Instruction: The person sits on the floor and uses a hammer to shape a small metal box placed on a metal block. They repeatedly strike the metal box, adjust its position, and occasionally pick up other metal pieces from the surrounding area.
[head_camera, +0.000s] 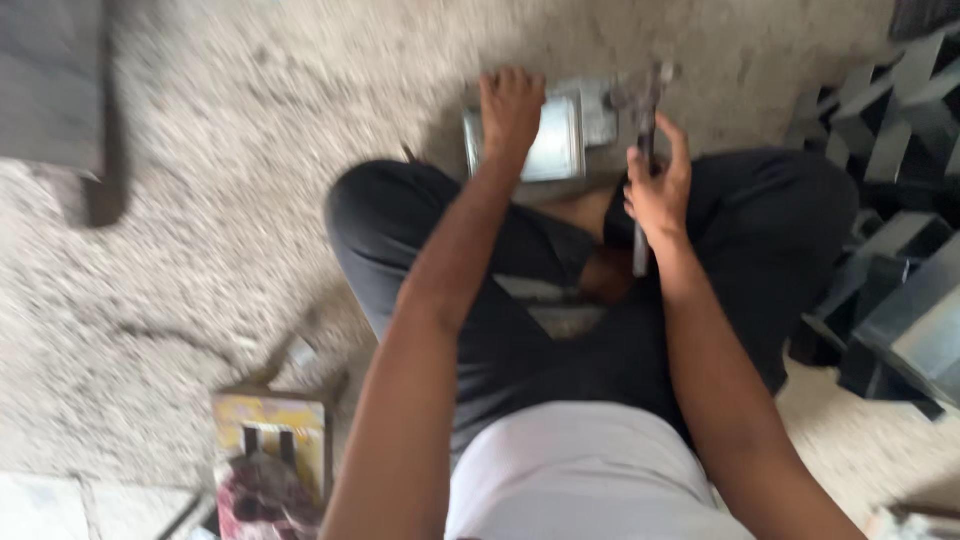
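Left hand (511, 108) pressed flat on a metal box (545, 140) on the floor just beyond the knees, right hand (659, 188) just right of the box, closed around a hammer (643, 120), its head beside the box's right end, dark metal channels (890, 200) farther right

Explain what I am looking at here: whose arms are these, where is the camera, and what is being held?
There is no machine here. The single picture comes from a camera worn on a person's head, looking down at their own arms and folded legs in dark trousers as they sit on a speckled stone floor. The left hand presses flat on a shiny rectangular metal box lying on the floor. The right hand has a closed grip around a slim metal hammer-like tool; blur hides its exact kind. Stacked dark angular metal pieces lie to the right, and a yellow box sits at lower left.
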